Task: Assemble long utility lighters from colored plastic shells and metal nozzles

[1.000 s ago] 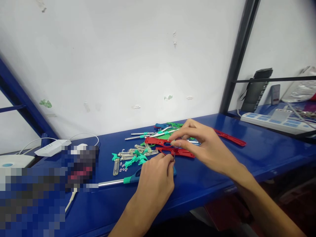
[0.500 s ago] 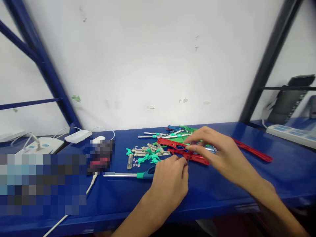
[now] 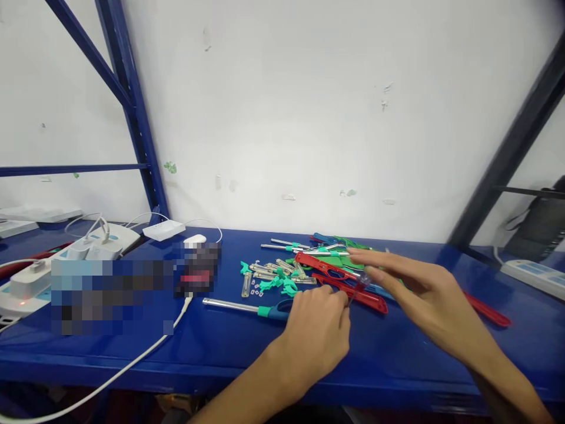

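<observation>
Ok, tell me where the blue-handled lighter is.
In the head view, left of centre: the blue-handled lighter is partly hidden by the left hand, nearer the camera than the teal pieces.

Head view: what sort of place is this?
Likely a workshop or small assembly bench: small teal pieces and red plastic pieces lie on a blue table, with a white power strip at the left.
</observation>
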The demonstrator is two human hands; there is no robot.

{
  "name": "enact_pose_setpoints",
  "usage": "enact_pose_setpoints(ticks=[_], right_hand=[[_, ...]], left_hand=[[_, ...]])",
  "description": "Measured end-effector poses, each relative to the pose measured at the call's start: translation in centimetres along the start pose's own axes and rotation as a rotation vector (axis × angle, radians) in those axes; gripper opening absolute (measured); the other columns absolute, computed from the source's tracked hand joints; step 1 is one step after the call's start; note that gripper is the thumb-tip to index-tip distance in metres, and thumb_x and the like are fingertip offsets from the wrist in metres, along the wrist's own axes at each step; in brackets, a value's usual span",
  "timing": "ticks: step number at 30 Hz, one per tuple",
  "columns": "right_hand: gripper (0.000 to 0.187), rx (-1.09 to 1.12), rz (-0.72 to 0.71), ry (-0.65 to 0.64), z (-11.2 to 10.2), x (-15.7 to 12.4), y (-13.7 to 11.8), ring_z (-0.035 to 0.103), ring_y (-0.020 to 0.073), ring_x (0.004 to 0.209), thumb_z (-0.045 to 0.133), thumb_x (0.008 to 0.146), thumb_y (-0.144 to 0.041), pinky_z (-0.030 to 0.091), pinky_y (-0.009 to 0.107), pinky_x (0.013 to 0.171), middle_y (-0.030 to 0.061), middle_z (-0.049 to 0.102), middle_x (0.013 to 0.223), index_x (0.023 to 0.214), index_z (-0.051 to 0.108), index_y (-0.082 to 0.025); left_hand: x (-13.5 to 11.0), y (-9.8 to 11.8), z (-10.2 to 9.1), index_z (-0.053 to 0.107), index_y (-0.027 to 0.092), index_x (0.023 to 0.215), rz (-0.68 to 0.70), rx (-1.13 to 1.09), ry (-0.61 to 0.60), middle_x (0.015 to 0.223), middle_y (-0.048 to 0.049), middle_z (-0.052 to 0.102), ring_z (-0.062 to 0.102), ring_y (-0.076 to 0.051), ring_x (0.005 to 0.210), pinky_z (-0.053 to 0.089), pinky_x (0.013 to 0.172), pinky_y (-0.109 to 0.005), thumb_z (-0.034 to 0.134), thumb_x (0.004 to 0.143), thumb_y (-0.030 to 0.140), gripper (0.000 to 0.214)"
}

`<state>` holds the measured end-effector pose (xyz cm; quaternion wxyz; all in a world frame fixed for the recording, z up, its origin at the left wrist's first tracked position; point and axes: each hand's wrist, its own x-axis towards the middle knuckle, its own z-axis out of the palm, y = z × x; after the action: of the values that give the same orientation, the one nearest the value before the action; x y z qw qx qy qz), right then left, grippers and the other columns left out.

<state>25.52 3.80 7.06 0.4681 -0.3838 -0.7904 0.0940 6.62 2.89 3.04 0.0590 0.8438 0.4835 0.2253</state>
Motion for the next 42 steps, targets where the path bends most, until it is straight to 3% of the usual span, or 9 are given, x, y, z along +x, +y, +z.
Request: enact_pose_setpoints(ticks=[6, 13, 17, 21, 23, 27, 37, 40, 42], right_hand=[[0.011, 0.090, 0.017, 0.146, 0.8, 0.4, -0.4, 0.073, 0.0181, 0.079, 0.084, 0.087, -0.041, 0.060, 0.026, 0.068, -0.0024, 0.080, 0.085, 0.087, 0.080, -0.031], [0.023, 0.101, 0.153, 0.005, -0.2, 0.4, -0.7, 0.074, 0.0202, 0.096, 0.065, 0.101, -0.045, 0.057, 0.027, 0.067, -0.0007, 0.082, 0.115, 0.117, 0.080, -0.037], [0.013, 0.077, 0.121, 0.135, 0.4, 0.7, -0.4, 0.071, 0.0176, 0.084, 0.075, 0.095, -0.039, 0.055, 0.026, 0.067, -0.0011, 0.079, 0.093, 0.089, 0.079, -0.028], [0.013, 0.006, 0.059, 0.220, 1.1, 0.8, -0.4, 0.066, 0.0180, 0.075, 0.083, 0.088, -0.037, 0.054, 0.029, 0.064, 0.0001, 0.076, 0.085, 0.084, 0.077, -0.026], [0.008, -0.054, -0.010, 0.173, 0.9, 0.8, -0.5, 0.069, 0.0194, 0.080, 0.075, 0.096, -0.033, 0.055, 0.031, 0.070, 0.0021, 0.078, 0.094, 0.094, 0.080, -0.027], [0.031, -0.048, -0.034, -0.047, -0.3, 0.7, -0.3, 0.073, 0.0204, 0.090, 0.052, 0.107, -0.025, 0.056, 0.034, 0.078, 0.0031, 0.078, 0.123, 0.129, 0.074, -0.033], [0.020, 0.014, 0.069, 0.013, 0.4, 0.9, 0.1, 0.056, 0.0141, 0.062, 0.077, 0.093, -0.046, 0.045, 0.029, 0.058, -0.0006, 0.069, 0.085, 0.099, 0.078, -0.027], [0.020, -0.025, 0.029, 0.020, 0.3, 1.0, 0.1, 0.066, 0.0190, 0.078, 0.071, 0.098, -0.044, 0.051, 0.031, 0.066, 0.0026, 0.074, 0.094, 0.104, 0.078, -0.026], [0.024, -0.026, -0.040, -0.055, -0.1, 1.0, 0.0, 0.070, 0.0236, 0.109, 0.060, 0.106, -0.037, 0.055, 0.035, 0.090, 0.0046, 0.077, 0.120, 0.122, 0.076, -0.030]], left_hand=[[0.2, 0.0, -0.2, 0.069, 0.020, 0.108, -0.028, -0.023, -0.025, 0.102, -0.0073, 0.077, 0.075, -0.031, 0.095, 0.055, 0.079, -0.040, 0.052, 0.102, 0.022, 0.019], [0.2, -0.1, -0.3, 0.067, 0.021, 0.113, -0.069, -0.031, -0.044, 0.106, -0.0072, 0.079, 0.075, -0.029, 0.098, 0.054, 0.082, -0.038, 0.055, 0.104, 0.025, 0.016], [0.2, -0.1, -0.7, 0.066, 0.022, 0.114, -0.063, -0.030, -0.063, 0.106, -0.0056, 0.079, 0.075, -0.027, 0.098, 0.052, 0.084, -0.035, 0.052, 0.107, 0.022, 0.016], [0.2, 0.4, -1.2, 0.065, 0.023, 0.117, -0.055, -0.013, -0.091, 0.105, -0.0045, 0.079, 0.075, -0.027, 0.099, 0.050, 0.081, -0.033, 0.047, 0.111, 0.027, 0.019], [0.4, 0.6, -1.3, 0.066, 0.022, 0.115, -0.061, 0.005, -0.108, 0.103, -0.0044, 0.079, 0.076, -0.027, 0.097, 0.049, 0.077, -0.032, 0.048, 0.111, 0.026, 0.019], [0.8, 0.6, -1.3, 0.069, 0.022, 0.108, -0.071, 0.033, -0.122, 0.100, -0.0055, 0.080, 0.076, -0.027, 0.095, 0.046, 0.073, -0.031, 0.047, 0.111, 0.023, 0.023], [0.7, 0.5, -1.1, 0.072, 0.023, 0.112, -0.050, 0.055, -0.095, 0.107, -0.0042, 0.081, 0.076, -0.027, 0.097, 0.048, 0.076, -0.032, 0.050, 0.109, 0.025, 0.022], [0.8, 0.6, -1.3, 0.073, 0.021, 0.107, -0.055, 0.067, -0.101, 0.104, -0.0057, 0.081, 0.076, -0.028, 0.096, 0.048, 0.075, -0.032, 0.049, 0.109, 0.024, 0.024], [0.8, 0.7, -1.4, 0.073, 0.021, 0.103, -0.056, 0.074, -0.109, 0.102, -0.0062, 0.081, 0.076, -0.028, 0.096, 0.048, 0.075, -0.032, 0.048, 0.110, 0.022, 0.027]])
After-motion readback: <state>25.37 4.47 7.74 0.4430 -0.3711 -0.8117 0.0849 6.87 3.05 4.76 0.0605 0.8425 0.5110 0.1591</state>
